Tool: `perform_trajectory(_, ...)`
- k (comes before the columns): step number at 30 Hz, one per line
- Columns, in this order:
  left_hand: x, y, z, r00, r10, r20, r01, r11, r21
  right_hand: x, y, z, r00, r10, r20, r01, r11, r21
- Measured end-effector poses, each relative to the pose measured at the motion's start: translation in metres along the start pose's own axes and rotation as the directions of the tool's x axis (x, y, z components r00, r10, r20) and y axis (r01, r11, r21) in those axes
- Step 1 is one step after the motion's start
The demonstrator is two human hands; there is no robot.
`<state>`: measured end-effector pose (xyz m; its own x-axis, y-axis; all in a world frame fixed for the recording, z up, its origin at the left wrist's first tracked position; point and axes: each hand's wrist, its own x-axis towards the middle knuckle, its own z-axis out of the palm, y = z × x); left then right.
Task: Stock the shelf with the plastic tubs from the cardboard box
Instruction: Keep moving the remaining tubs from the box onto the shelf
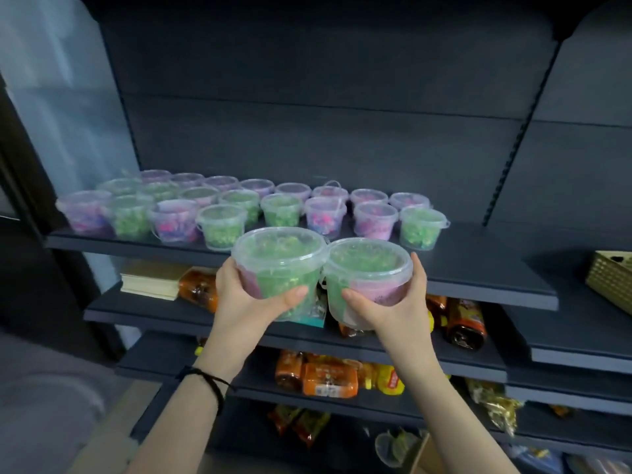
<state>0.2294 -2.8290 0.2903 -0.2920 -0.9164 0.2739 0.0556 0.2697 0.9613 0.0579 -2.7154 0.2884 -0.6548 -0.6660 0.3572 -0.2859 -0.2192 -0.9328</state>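
Tubs, clear plastic, lidded, green and pink fill: one [277, 268] gripped by left hand [239, 302], one [367, 278] by right hand [393, 309], fingers curled round each, held touching just before shelf [478, 268].

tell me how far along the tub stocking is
Done: three rows of tubs stand on the shelf. In hand: the left hand grips one tub, the right hand a second tub, both held before the shelf edge, not yet set down. Left: placing these two, likely on the bare right end; the cardboard box at the bottom edge seems to hold more.
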Motion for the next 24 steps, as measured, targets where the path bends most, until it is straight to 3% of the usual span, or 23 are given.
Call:
perform_trajectory(5,0.054,-0.028,-0.013,0.996,-0.029,-0.082,0.036,0.996,0.081,0.036,0.019,0.038,1.0,-0.016,0.008,0.016,0.999,-0.038)
perform_trajectory(11,0.136,-0.079,-0.004,0.997,-0.031,-0.066,0.04,0.989,0.143,0.104,0.062,0.073,0.994,0.024,-0.109,-0.027,0.999,-0.028)
perform_trajectory(17,0.187,-0.117,0.016,0.994,-0.034,-0.101,0.038,0.999,0.037,0.159,0.101,0.1,0.994,0.032,-0.109,-0.04,0.996,-0.074)
perform_trajectory(24,0.209,-0.139,0.015,0.992,0.003,-0.124,0.003,0.999,0.05,0.174,0.13,0.124,0.99,0.052,-0.127,-0.059,0.997,-0.05)
